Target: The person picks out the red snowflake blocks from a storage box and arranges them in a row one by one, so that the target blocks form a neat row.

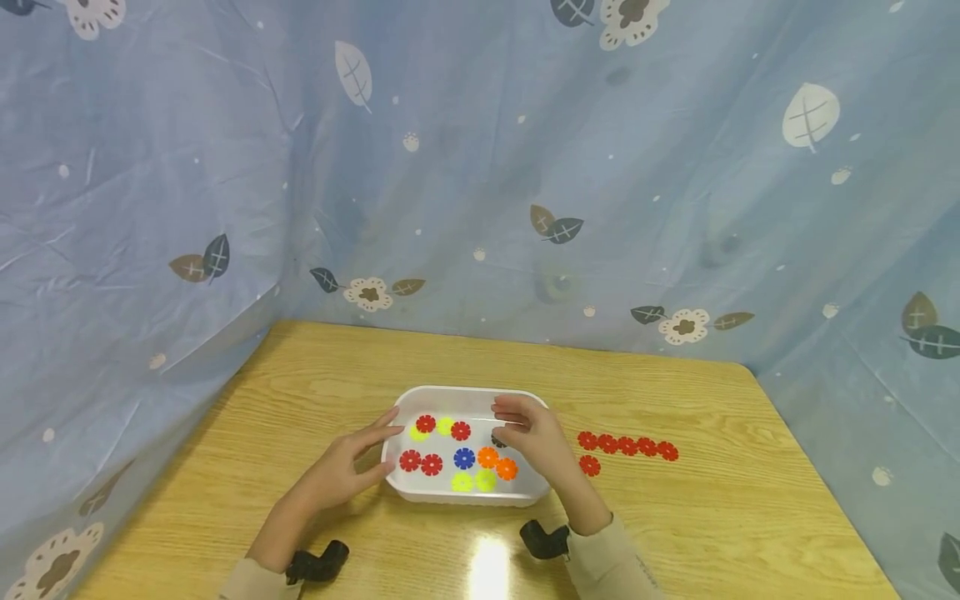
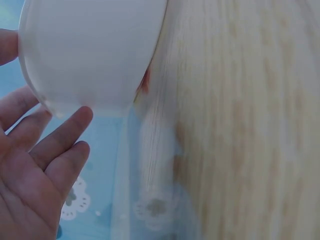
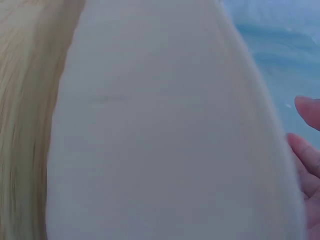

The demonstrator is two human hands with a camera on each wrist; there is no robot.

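A white plastic tray [image 1: 480, 500] holds several loose notched discs: red [image 1: 431, 465], blue [image 1: 464, 458], orange [image 1: 507, 469] and yellow-green [image 1: 486, 481]. My left hand [image 1: 341, 471] rests at the tray's left end, its spread fingers against the rim; the left wrist view shows them touching the outer wall. Over the tray's right end hovers my right hand [image 1: 542, 442], thumb and fingers apart, with nothing visible between them. Beneath its fingers, a black disc [image 1: 498, 441] is partly hidden. The right wrist view shows mostly the tray wall [image 3: 160, 125].
On the wooden table [image 1: 675, 517], right of the tray, lies a slanting row of several red discs [image 1: 627, 446]. A single red disc [image 1: 589, 466] lies just in front of its left end. A patterned blue cloth [image 1: 465, 167] hangs behind and at both sides.
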